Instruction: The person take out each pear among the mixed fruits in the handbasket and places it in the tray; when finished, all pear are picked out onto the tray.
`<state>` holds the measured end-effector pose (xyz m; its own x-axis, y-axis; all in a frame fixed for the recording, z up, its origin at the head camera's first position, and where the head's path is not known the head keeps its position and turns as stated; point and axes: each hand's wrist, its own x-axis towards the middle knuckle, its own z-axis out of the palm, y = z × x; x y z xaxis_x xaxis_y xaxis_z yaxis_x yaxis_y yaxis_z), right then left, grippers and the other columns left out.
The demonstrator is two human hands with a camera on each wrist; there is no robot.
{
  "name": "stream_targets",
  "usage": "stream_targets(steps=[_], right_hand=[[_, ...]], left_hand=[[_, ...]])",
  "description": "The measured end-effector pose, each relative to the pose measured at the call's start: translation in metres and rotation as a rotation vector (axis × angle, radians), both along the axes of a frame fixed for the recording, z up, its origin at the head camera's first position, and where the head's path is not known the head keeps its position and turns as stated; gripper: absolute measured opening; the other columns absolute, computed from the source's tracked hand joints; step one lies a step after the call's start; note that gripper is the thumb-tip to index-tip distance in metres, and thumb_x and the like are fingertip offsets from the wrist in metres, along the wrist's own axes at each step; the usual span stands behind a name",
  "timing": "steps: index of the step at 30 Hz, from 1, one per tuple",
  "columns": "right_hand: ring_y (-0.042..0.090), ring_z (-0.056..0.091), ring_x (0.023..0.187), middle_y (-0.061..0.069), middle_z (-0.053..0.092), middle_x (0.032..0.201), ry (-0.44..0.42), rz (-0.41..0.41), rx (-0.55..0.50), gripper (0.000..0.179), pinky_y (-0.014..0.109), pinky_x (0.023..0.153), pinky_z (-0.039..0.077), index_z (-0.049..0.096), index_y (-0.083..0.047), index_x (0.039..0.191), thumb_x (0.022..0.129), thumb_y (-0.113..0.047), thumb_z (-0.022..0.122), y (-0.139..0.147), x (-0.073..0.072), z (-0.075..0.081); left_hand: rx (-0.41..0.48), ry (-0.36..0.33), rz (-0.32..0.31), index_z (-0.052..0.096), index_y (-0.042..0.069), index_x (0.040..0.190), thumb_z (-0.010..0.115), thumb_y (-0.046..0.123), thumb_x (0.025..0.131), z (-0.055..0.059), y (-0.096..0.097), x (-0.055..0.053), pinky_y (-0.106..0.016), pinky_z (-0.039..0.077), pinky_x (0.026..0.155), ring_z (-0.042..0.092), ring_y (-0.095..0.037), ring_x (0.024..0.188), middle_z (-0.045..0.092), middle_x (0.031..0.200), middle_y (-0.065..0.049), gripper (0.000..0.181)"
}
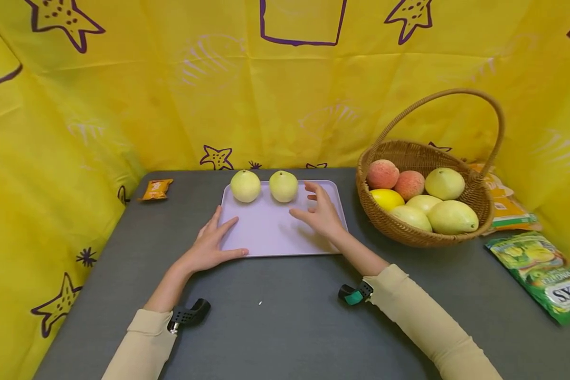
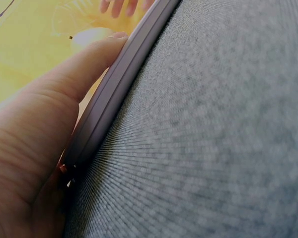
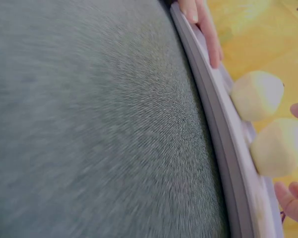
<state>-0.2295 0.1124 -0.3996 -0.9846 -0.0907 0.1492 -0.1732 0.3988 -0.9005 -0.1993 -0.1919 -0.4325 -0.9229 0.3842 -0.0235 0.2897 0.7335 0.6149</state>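
Two round pale-green fruits, a left one [image 1: 245,186] and a right one [image 1: 283,187], sit side by side near the far edge of a lavender tray [image 1: 266,232]. My left hand [image 1: 210,247] rests at the tray's near left corner with fingers spread; its thumb [image 2: 97,59] lies along the near rim in the left wrist view. Over the tray's right side, my right hand [image 1: 320,214] hovers just right of the right fruit, thumb and fingers apart with nothing between them. In the right wrist view its fingertips [image 3: 290,196] show close to that fruit without gripping it.
At right stands a wicker basket [image 1: 423,240] with a tall handle, holding peaches, a yellow fruit and several pale-green fruits. Behind it lies an orange packet [image 1: 503,206], and nearer a green bag [image 1: 541,269]. A small orange packet [image 1: 157,189] lies at the far left.
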Motion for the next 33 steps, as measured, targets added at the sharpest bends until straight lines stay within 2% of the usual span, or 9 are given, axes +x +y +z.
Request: stream_targets(steps=[7,13,21,27,33], right_hand=[[0.032,0.046,0.127,0.017,0.043,0.144,0.013,0.05,-0.001,0.076,0.047,0.1,0.043,0.04,-0.007,0.143,0.081,-0.018,0.081,0.016,0.022,0.013],[0.035,0.045,0.129,0.011,0.044,0.143,0.013,0.079,-0.008,0.075,0.047,0.1,0.043,0.04,-0.009,0.143,0.081,-0.018,0.081,0.033,0.04,0.024],[0.03,0.043,0.131,0.006,0.041,0.147,-0.002,0.137,0.009,0.074,0.047,0.101,0.042,0.038,-0.009,0.145,0.084,-0.02,0.078,0.054,0.063,0.037],[0.025,0.046,0.128,0.004,0.042,0.145,-0.005,0.183,0.029,0.069,0.043,0.098,0.046,0.04,-0.014,0.144,0.086,-0.018,0.077,0.073,0.082,0.05],[0.024,0.047,0.125,0.004,0.043,0.144,0.008,0.225,0.014,0.066,0.036,0.096,0.047,0.042,-0.01,0.143,0.086,-0.011,0.076,0.092,0.101,0.061]], left_hand=[[-0.009,0.016,-0.003,0.035,0.008,0.151,0.074,0.053,0.081,0.001,-0.002,0.0,-0.069,0.007,0.106,0.001,-0.05,0.143,-0.011,0.16,-0.022,0.093],[-0.01,0.009,0.0,0.034,0.009,0.152,0.073,0.054,0.081,0.0,-0.003,0.0,-0.071,0.008,0.105,0.001,-0.051,0.142,-0.011,0.16,-0.021,0.093],[-0.004,-0.012,-0.007,0.033,0.009,0.152,0.073,0.056,0.08,0.001,-0.001,-0.001,-0.072,0.007,0.104,0.0,-0.051,0.142,-0.013,0.16,-0.02,0.095],[-0.014,-0.017,-0.002,0.032,0.01,0.153,0.072,0.055,0.081,0.0,-0.001,-0.001,-0.072,0.007,0.104,0.0,-0.051,0.142,-0.013,0.16,-0.02,0.094],[-0.02,-0.018,-0.004,0.032,0.009,0.153,0.072,0.055,0.082,0.001,0.002,0.0,-0.073,0.008,0.104,0.001,-0.052,0.142,-0.013,0.16,-0.021,0.093]])
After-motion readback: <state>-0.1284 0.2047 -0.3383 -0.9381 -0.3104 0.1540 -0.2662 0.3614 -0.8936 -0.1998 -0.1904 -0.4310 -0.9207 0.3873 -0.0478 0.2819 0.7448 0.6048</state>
